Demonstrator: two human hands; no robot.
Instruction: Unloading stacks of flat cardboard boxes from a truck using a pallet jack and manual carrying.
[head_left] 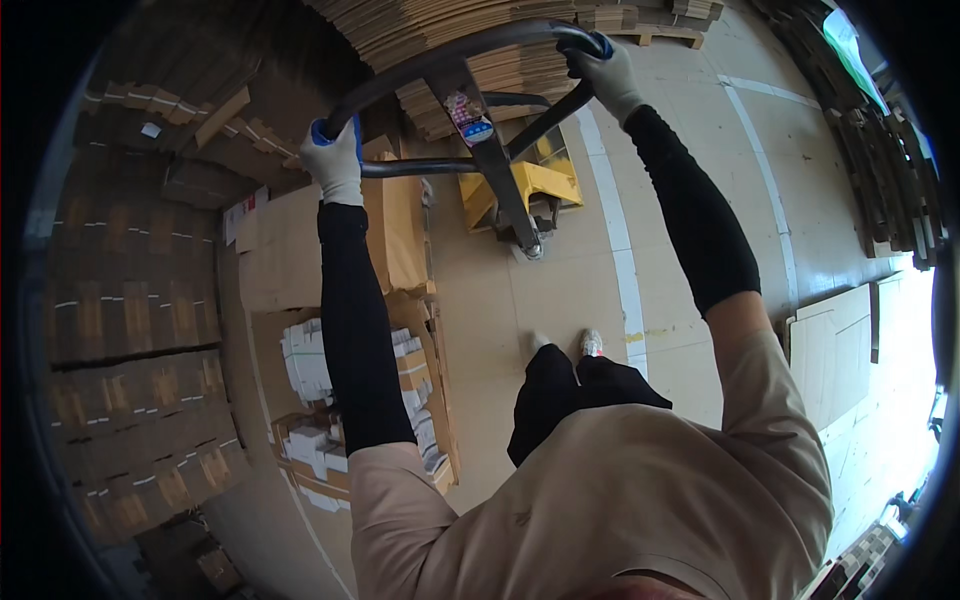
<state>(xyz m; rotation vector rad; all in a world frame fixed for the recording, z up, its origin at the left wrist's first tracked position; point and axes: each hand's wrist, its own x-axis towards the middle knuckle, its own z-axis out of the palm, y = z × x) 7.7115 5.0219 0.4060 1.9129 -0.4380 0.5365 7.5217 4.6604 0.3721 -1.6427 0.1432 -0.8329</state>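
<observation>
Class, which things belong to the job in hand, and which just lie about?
In use: white-gloved left hand, white-gloved right hand, dark curved metal handle, yellow metal pallet jack.

Lying about: stacked brown cardboard at left, blocky white bundles.

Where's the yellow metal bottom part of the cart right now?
In the head view, the yellow metal cart base is just above the middle, beneath the dark curved metal handle and just left of the long white floor line.

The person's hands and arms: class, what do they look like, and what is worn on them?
The left hand and right hand wear off-white gloves with blue parts around the fingers. Close-fitting black arm sleeves run up from the gloves, and the beige shirt is short-sleeved.
</observation>
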